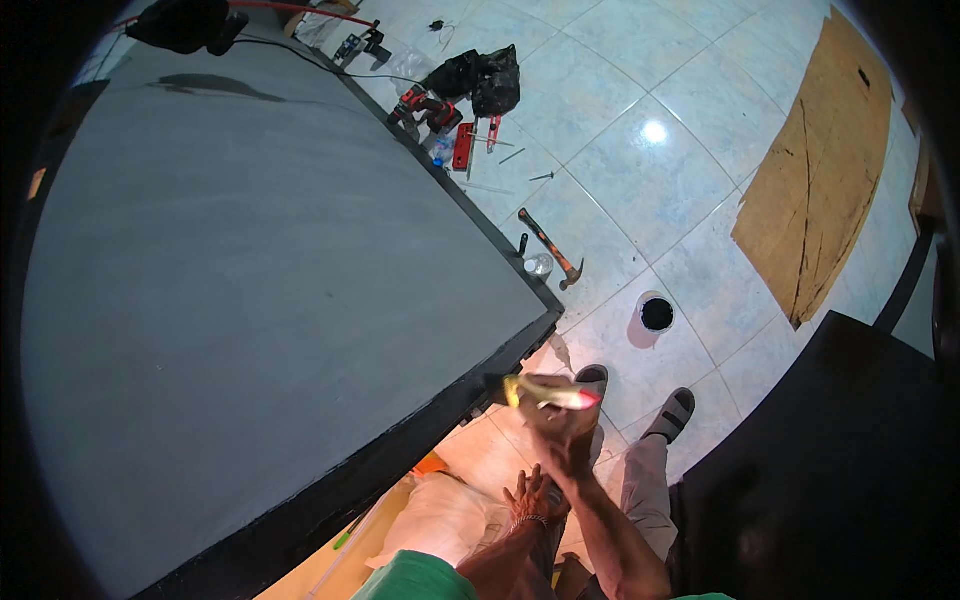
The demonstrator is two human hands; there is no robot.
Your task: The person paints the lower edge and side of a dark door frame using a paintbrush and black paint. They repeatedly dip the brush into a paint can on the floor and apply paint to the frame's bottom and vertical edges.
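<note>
My right hand (560,425) is closed around a paintbrush (552,397) with a pale, red-tipped handle. Its dark bristles are at the black border (400,445) of a large grey panel (290,260); whether they touch it is hard to tell. Below it, my left hand (530,492), with a bracelet at the wrist, rests by my leg, fingers spread and holding nothing. On the tiled floor beyond my feet stands a white can (640,328) of black paint.
Along the panel's far edge lie a hammer (545,240), a clear cup (538,265), a cordless drill (428,108), a utility knife (493,133) and a black plastic bag (495,82). A brown cardboard sheet (820,180) lies on the right. Something large and black (800,450) stands beside my legs.
</note>
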